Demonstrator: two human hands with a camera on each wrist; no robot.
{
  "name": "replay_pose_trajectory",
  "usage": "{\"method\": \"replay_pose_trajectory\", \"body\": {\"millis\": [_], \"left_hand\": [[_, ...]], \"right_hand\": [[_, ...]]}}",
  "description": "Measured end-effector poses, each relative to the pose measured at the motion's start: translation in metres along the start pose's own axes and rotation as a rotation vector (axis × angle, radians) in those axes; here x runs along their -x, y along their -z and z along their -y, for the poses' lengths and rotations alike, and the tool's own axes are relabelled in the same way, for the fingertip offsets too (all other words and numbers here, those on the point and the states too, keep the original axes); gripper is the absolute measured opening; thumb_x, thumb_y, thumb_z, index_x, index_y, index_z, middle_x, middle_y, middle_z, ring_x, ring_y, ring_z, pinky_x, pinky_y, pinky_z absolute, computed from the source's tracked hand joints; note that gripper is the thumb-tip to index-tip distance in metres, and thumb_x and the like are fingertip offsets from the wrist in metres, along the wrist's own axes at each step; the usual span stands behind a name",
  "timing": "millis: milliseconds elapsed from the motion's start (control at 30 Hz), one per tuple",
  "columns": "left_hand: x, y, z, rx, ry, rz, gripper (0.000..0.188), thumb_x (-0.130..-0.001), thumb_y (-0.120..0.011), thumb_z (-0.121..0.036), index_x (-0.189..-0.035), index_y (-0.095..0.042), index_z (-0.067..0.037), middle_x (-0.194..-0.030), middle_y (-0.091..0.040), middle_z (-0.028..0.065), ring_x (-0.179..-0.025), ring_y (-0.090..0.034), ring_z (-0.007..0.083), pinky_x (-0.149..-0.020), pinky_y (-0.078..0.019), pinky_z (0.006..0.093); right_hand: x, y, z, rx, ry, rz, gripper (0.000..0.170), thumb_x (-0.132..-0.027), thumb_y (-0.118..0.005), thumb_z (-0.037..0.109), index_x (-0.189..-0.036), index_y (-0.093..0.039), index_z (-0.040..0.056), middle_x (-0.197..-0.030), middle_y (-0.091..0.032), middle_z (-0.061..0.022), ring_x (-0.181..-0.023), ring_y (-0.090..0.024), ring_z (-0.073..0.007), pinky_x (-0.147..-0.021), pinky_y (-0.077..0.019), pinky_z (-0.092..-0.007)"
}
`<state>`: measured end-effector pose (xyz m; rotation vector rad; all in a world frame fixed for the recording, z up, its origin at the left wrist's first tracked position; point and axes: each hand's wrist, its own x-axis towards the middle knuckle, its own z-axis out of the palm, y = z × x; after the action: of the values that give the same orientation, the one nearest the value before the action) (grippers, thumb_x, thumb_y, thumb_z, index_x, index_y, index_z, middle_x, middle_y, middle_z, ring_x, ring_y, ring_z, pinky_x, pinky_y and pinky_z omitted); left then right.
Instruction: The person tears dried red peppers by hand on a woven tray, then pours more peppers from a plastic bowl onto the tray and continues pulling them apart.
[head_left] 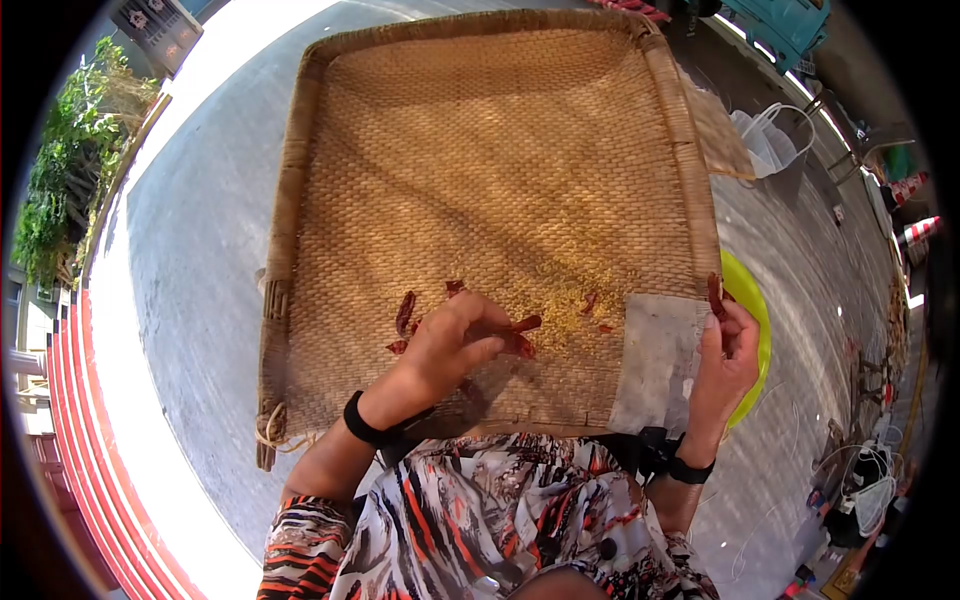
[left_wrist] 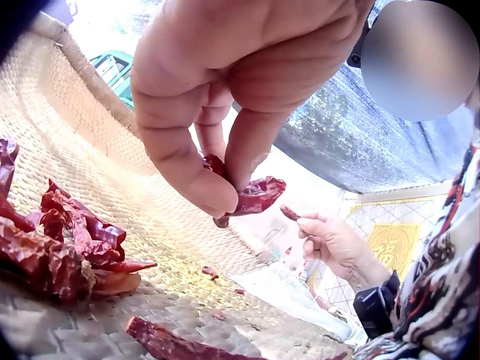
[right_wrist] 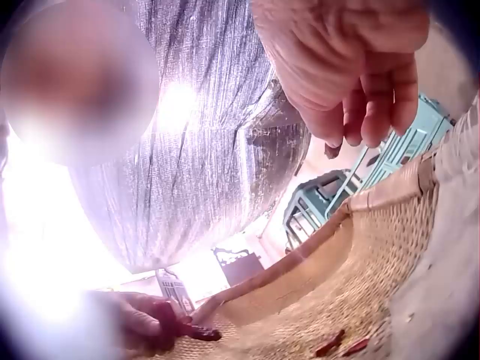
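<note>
My left hand (head_left: 437,348) is over the near part of a woven tray (head_left: 480,150), pinching a dried red chili (left_wrist: 259,196) between thumb and fingers. My right hand (head_left: 731,352), at the tray's right edge, grips another dried chili (head_left: 714,293) that points up from the fingertips. Below the left hand lies a heap of wrinkled dried chilies (left_wrist: 71,244), partly hidden by that hand in the head view. Yellow seeds (head_left: 560,290) and a few chili bits (head_left: 589,303) are scattered right of it.
A grey-white patch (head_left: 652,355) covers the tray's near right corner. Beyond the right rim stands a lime-green basin (head_left: 764,350), partly under the right hand. A white bag (head_left: 768,145) and a teal stool (right_wrist: 319,202) are farther off. Plants (head_left: 75,150) grow at the left.
</note>
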<state>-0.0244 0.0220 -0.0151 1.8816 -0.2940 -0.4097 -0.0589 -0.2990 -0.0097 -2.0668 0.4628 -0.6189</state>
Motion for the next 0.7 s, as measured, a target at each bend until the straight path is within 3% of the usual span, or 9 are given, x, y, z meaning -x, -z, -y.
{"method": "replay_pose_trajectory", "body": {"millis": [33,100,200,267,333,400,500,533,700], "left_hand": [[0.0,0.0,-0.001,0.006,-0.013,0.01,0.017,-0.091,-0.066,0.001,-0.107,-0.06,0.0,-0.104,-0.062,0.0052,-0.093,-0.063,0.0127,-0.077,-0.0521,0.0266],[-0.001,0.0,-0.006,0.021,-0.04,0.031,0.018,-0.091,-0.066,0.002,-0.108,-0.06,0.0,-0.107,-0.061,0.0062,-0.097,-0.064,0.0139,-0.079,-0.0528,0.0273],[-0.003,-0.004,-0.007,-0.077,-0.112,0.037,0.021,-0.09,-0.067,0.002,-0.11,-0.061,0.001,-0.106,-0.061,0.0073,-0.098,-0.064,0.0148,-0.08,-0.0527,0.028],[-0.003,-0.007,-0.019,-0.108,-0.104,0.052,0.023,-0.09,-0.067,0.002,-0.111,-0.062,0.001,-0.106,-0.061,0.008,-0.098,-0.064,0.0157,-0.081,-0.0525,0.0282],[-0.003,-0.011,-0.025,-0.103,-0.119,0.067,0.023,-0.089,-0.067,0.003,-0.112,-0.062,0.001,-0.106,-0.061,0.0085,-0.097,-0.064,0.0161,-0.081,-0.0525,0.0281],[-0.001,-0.018,-0.023,-0.056,-0.154,0.074,0.023,-0.088,-0.068,0.003,-0.111,-0.062,0.001,-0.106,-0.061,0.0089,-0.097,-0.064,0.0161,-0.081,-0.0524,0.028],[-0.001,-0.026,-0.018,-0.108,-0.222,0.026,0.023,-0.089,-0.067,0.003,-0.112,-0.062,0.001,-0.105,-0.062,0.0073,-0.097,-0.064,0.0143,-0.081,-0.0524,0.0273],[-0.001,-0.027,-0.017,-0.047,-0.17,0.019,0.023,-0.09,-0.067,0.003,-0.112,-0.061,0.001,-0.105,-0.062,0.0067,-0.096,-0.063,0.0139,-0.081,-0.0524,0.0273],[0.0,-0.029,-0.011,0.083,-0.028,0.033,0.023,-0.091,-0.066,0.003,-0.113,-0.06,-0.001,-0.105,-0.064,0.0041,-0.093,-0.063,0.0123,-0.082,-0.0526,0.0274]], "right_hand": [[-0.007,0.005,-0.012,-0.061,0.063,-0.132,0.025,-0.092,-0.067,0.007,-0.116,-0.063,0.0018,-0.087,-0.065,-0.0033,-0.077,-0.057,-0.0086,-0.07,-0.0486,-0.0249],[-0.017,0.027,-0.026,0.101,-0.003,-0.139,0.026,-0.093,-0.067,0.01,-0.117,-0.062,0.0022,-0.083,-0.063,-0.0016,-0.074,-0.056,-0.0077,-0.067,-0.047,-0.0243],[-0.008,0.028,-0.027,-0.015,-0.094,-0.096,0.028,-0.094,-0.066,0.011,-0.121,-0.061,0.0026,-0.091,-0.064,-0.002,-0.077,-0.055,-0.0064,-0.067,-0.046,-0.0238],[0.008,0.012,-0.016,-0.16,-0.042,0.069,0.032,-0.093,-0.066,0.011,-0.124,-0.059,0.0037,-0.102,-0.064,-0.0036,-0.08,-0.055,-0.0068,-0.068,-0.0451,-0.0235],[0.02,-0.009,0.009,-0.159,-0.06,0.451,0.036,-0.091,-0.067,0.011,-0.126,-0.058,0.0048,-0.108,-0.063,-0.0044,-0.085,-0.058,-0.0094,-0.072,-0.0469,-0.0242],[0.033,-0.036,0.034,-0.316,0.044,0.624,0.029,-0.091,-0.067,0.007,-0.119,-0.062,0.0049,-0.103,-0.064,-0.0052,-0.087,-0.063,-0.013,-0.075,-0.049,-0.0254],[0.039,-0.057,0.024,-0.491,0.022,0.785,0.019,-0.091,-0.065,0.002,-0.11,-0.066,0.0037,-0.101,-0.063,-0.0065,-0.089,-0.065,-0.0146,-0.077,-0.0502,-0.026],[0.04,-0.057,0.029,-0.481,0.003,0.751,0.011,-0.093,-0.062,-0.001,-0.102,-0.067,0.0027,-0.099,-0.063,-0.0063,-0.088,-0.065,-0.0145,-0.076,-0.0502,-0.026],[0.031,-0.031,0.021,-0.418,-0.058,0.552,0.008,-0.094,-0.064,0.003,-0.102,-0.065,0.0011,-0.097,-0.063,-0.0036,-0.09,-0.063,-0.011,-0.078,-0.0502,-0.0243]]}}
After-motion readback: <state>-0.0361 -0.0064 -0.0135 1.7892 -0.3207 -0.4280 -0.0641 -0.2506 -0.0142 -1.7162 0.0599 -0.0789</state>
